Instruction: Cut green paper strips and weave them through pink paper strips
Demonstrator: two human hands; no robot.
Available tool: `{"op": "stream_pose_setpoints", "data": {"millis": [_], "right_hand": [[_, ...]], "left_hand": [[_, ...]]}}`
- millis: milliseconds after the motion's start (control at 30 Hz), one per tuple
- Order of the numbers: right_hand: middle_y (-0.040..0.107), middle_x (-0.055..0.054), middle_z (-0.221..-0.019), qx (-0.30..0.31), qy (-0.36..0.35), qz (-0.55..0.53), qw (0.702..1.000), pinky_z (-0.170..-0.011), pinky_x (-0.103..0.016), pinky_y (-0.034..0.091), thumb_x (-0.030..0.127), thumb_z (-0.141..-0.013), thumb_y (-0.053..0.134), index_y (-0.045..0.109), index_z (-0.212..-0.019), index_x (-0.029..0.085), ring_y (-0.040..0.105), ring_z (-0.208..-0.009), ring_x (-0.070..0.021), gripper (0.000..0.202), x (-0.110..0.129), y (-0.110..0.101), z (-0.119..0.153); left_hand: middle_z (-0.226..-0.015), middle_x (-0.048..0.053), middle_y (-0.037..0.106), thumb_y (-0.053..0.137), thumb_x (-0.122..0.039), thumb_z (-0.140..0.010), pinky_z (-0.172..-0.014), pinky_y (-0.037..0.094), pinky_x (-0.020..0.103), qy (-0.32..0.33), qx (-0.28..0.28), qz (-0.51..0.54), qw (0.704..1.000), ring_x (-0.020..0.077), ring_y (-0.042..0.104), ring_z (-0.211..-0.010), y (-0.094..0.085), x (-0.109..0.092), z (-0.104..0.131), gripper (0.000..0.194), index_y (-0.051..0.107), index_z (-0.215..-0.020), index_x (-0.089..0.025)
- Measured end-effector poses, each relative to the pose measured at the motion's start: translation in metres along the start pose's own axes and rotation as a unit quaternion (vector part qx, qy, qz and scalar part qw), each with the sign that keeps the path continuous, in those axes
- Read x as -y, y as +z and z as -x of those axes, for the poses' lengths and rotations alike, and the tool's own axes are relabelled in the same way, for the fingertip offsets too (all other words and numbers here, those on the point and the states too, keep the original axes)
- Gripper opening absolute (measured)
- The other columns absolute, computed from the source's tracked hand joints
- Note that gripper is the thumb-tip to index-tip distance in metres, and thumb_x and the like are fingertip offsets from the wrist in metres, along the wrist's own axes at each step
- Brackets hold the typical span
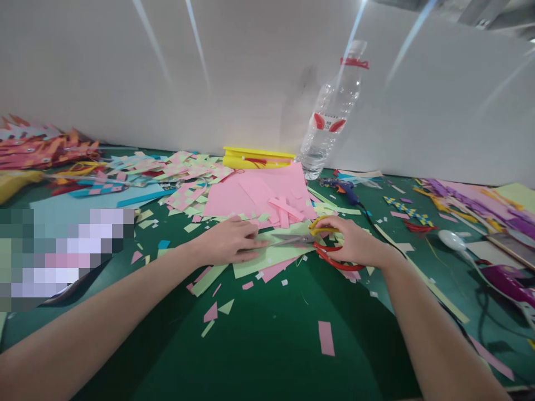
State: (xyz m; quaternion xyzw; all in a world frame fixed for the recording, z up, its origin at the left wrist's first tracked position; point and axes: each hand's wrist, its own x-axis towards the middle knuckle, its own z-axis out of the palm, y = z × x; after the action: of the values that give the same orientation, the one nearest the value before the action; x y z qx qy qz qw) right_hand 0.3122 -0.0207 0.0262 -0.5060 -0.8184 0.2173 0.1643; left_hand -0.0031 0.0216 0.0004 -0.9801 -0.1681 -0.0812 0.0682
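Note:
Scissors with one yellow and one red handle loop (pixel 330 263) are in my right hand (pixel 355 242), whose fingers are through the loops. Their blades point left, over light green paper (pixel 267 260). My left hand (pixel 228 240) rests palm down on the green paper, fingers spread near the blade tips; nothing shows in its grasp. Pink paper (pixel 259 186) lies just behind both hands, with pink strips (pixel 286 209) on top. Small pink and green scraps are scattered around the hands.
A clear bottle (pixel 330 120) leans against the grey wall behind a yellow folded paper (pixel 259 161). Woven pink and green pieces (pixel 188 167) are heaped back left. A blue glue gun (pixel 346 189) with a black cord lies right, and a purple device (pixel 507 284) at far right.

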Motion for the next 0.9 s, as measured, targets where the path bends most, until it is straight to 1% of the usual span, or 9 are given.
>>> {"op": "stream_pose_setpoints", "data": {"millis": [133,267,400,533,700,800,900], "right_hand": [[0.057,-0.007,-0.116,-0.024,-0.009,0.014,1.000,-0.094,-0.042,0.045,0.025,-0.069,0.064,0.052,-0.108,0.023,0.060,-0.102,-0.0230,0.041,0.004,0.003,-0.002],[0.058,-0.007,-0.114,-0.025,-0.009,-0.005,1.000,-0.089,-0.038,0.049,0.028,-0.071,0.063,0.051,-0.110,0.023,0.061,-0.100,-0.0219,0.041,0.005,0.006,-0.002],[0.056,-0.006,-0.117,-0.012,-0.006,0.006,1.000,-0.085,-0.038,0.051,0.030,-0.070,0.064,0.050,-0.110,0.025,0.058,-0.101,-0.0224,0.043,0.000,0.008,-0.001],[0.056,-0.006,-0.118,-0.016,-0.012,0.029,0.999,-0.084,-0.039,0.050,0.031,-0.069,0.064,0.051,-0.110,0.025,0.056,-0.103,-0.0238,0.043,0.001,0.008,-0.001],[0.056,-0.005,-0.119,-0.023,-0.035,0.045,0.998,-0.089,-0.042,0.045,0.027,-0.070,0.063,0.053,-0.105,0.025,0.057,-0.098,-0.0227,0.037,0.014,0.009,-0.004],[0.056,-0.005,-0.119,-0.017,-0.044,0.041,0.998,-0.093,-0.043,0.041,0.025,-0.069,0.063,0.054,-0.106,0.026,0.055,-0.105,-0.0239,0.038,0.019,0.010,-0.006],[0.056,-0.005,-0.120,-0.010,-0.043,0.029,0.999,-0.095,-0.042,0.041,0.025,-0.069,0.063,0.054,-0.106,0.025,0.053,-0.109,-0.0244,0.039,0.018,0.011,-0.005]], "left_hand": [[-0.094,0.007,0.062,0.030,-0.031,-0.096,-0.071,0.038,0.030,-0.008,-0.010,-0.005,1.000,0.0170,0.054,-0.082,-0.001,-0.003,0.001,0.037,0.053,-0.124,-0.023],[-0.095,0.005,0.065,0.028,-0.023,-0.097,-0.075,0.039,0.030,-0.065,-0.049,0.026,0.996,0.0157,0.057,-0.085,0.000,-0.006,0.004,0.035,0.054,-0.121,-0.020],[-0.093,0.005,0.066,0.031,-0.024,-0.096,-0.075,0.040,0.030,-0.083,-0.083,0.019,0.993,0.0154,0.057,-0.081,0.005,-0.007,0.006,0.033,0.057,-0.114,-0.018],[-0.103,0.007,0.063,0.033,-0.023,-0.096,-0.077,0.041,0.030,-0.086,-0.101,0.015,0.991,0.0166,0.056,-0.089,0.007,-0.008,0.005,0.032,0.055,-0.117,-0.018],[-0.104,0.007,0.063,0.034,-0.023,-0.095,-0.079,0.041,0.030,-0.092,-0.102,0.034,0.990,0.0176,0.056,-0.094,0.005,-0.009,0.003,0.030,0.057,-0.114,-0.018],[-0.105,0.007,0.063,0.034,-0.023,-0.095,-0.081,0.041,0.031,-0.092,-0.100,0.043,0.990,0.0176,0.056,-0.095,0.004,-0.010,0.002,0.030,0.058,-0.112,-0.019],[-0.106,0.006,0.063,0.034,-0.023,-0.095,-0.082,0.041,0.031,-0.089,-0.087,0.047,0.991,0.0174,0.056,-0.095,0.004,-0.009,0.002,0.031,0.058,-0.113,-0.019]]}}
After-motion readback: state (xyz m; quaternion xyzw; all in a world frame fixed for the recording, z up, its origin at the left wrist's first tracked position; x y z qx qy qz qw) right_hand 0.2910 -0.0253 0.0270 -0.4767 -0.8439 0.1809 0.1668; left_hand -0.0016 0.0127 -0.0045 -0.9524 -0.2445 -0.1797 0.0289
